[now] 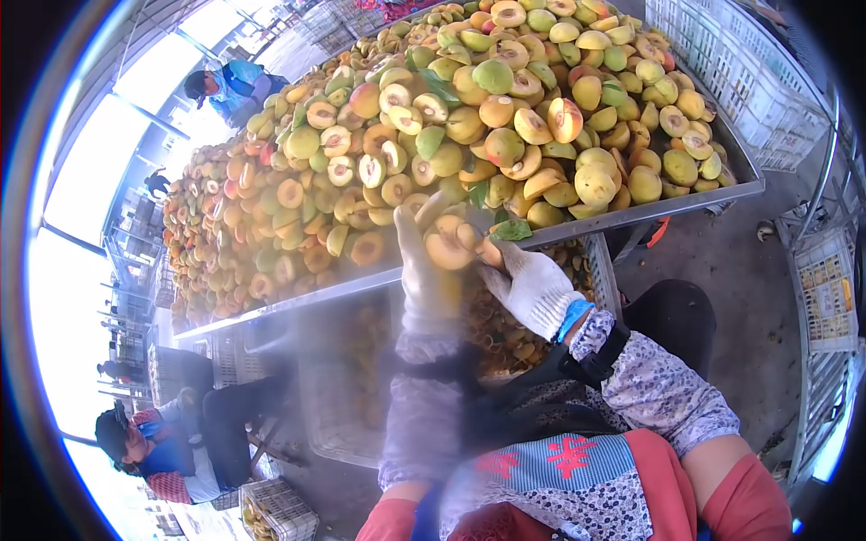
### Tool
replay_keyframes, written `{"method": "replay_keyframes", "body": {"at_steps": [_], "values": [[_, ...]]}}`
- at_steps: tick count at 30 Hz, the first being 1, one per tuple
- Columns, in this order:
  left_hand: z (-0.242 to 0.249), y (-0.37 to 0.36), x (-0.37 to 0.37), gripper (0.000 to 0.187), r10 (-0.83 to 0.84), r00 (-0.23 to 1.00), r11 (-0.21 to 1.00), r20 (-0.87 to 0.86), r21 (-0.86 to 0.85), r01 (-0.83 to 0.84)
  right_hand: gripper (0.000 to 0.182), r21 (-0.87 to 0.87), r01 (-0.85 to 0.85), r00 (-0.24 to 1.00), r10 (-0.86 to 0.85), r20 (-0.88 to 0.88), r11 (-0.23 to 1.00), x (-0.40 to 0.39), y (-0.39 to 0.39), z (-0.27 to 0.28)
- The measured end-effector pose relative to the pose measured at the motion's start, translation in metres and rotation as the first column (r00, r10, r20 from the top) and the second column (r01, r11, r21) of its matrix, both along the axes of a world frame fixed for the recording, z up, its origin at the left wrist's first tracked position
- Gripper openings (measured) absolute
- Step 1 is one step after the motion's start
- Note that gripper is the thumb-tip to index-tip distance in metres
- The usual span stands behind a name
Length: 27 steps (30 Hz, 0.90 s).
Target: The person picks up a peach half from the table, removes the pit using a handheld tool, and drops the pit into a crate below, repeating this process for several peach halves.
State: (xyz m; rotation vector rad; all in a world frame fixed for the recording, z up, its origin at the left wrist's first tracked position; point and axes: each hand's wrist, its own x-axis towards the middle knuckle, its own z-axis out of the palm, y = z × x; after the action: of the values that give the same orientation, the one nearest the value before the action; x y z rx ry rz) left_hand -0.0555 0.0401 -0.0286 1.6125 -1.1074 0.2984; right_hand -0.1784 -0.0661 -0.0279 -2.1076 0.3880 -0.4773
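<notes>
My left hand (422, 270), in a pale glove and partly blurred, is closed round a cut peach half (448, 245) at the front rim of the metal fruit table (622, 216). From the right, my right hand (534, 287), in a white knit glove, presses its bent fingers and thumb against the edge of that half. Whatever sits between those fingers is too small and hidden to make out. Directly beyond both hands lies a large heap of peaches (496, 77), many cut open with red-brown centres, with some green leaves (511, 230) among them.
Below the table, a crate (338, 442) and a pile of small pieces (510, 347) show under my arms. White stacked crates (740, 81) stand at the right, with more crates (825, 293) lower. One person (171, 451) sits at lower left; another (236, 88) is beyond the heap.
</notes>
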Motion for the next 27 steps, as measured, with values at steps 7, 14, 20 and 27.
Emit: {"method": "replay_keyframes", "body": {"at_steps": [7, 14, 20, 27], "values": [[0.031, -0.005, -0.007, 0.074, -0.371, 0.324, 0.926, -0.870, -0.370, 0.067, 0.024, -0.083, -0.035, 0.992, 0.024, -0.127, 0.996, 0.001, 0.004, 0.029], [0.049, -0.017, -0.030, 0.084, -0.300, 0.296, 0.928, -0.907, -0.349, -0.128, 0.021, -0.079, -0.119, 0.990, 0.112, -0.081, 0.990, 0.007, 0.004, 0.003], [0.026, 0.003, -0.002, 0.070, -0.124, 0.680, 0.972, -0.723, 0.048, 0.229, 0.036, 0.052, -0.176, 0.954, 0.184, -0.235, 0.983, -0.008, 0.007, 0.024], [0.053, -0.012, -0.024, 0.072, -0.199, 0.311, 0.979, -0.929, -0.205, 0.014, 0.042, 0.347, -0.178, 0.978, 0.205, -0.045, 0.921, -0.008, 0.015, -0.009]]}}
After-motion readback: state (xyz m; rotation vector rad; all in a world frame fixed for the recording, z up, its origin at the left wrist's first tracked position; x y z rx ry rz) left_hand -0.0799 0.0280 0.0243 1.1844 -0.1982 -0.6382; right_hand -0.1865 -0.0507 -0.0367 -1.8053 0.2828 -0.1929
